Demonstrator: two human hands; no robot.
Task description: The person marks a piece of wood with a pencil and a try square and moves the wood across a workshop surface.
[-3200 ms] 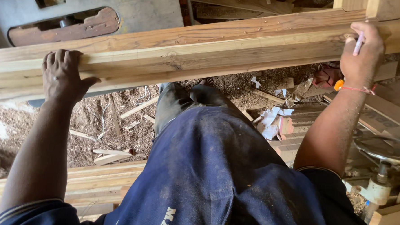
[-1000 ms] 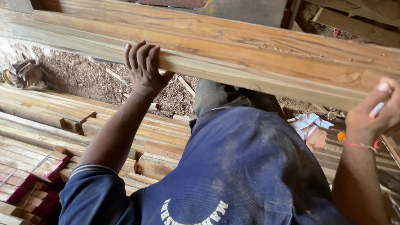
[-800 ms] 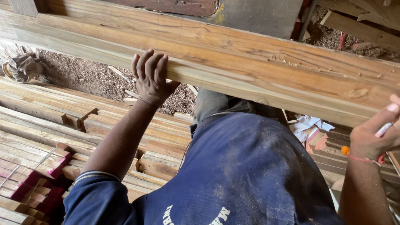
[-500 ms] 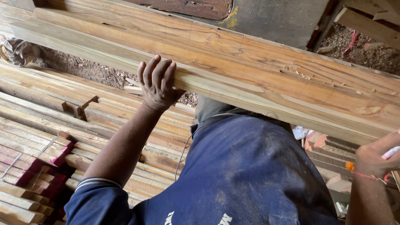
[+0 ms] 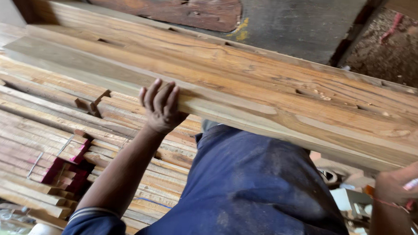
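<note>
Right hand (image 5: 403, 184), near right edge: closed on a pink-white pen (image 5: 416, 170), under the plank's edge. Left hand (image 5: 160, 106): fingers curled over near edge of the long timber plank (image 5: 275, 99), held chest-high above stacked boards (image 5: 34, 133). Long axis left-far to right-near. Risk: one-sided grip, plank may tip or slip.

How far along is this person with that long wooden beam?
Done: the long beam is up off the stack of planks and carried at waist height. In hand: the left hand grips its near edge, and the right hand, holding a pink pen, steadies it from below. Left: the beam is not yet set down anywhere.
</note>
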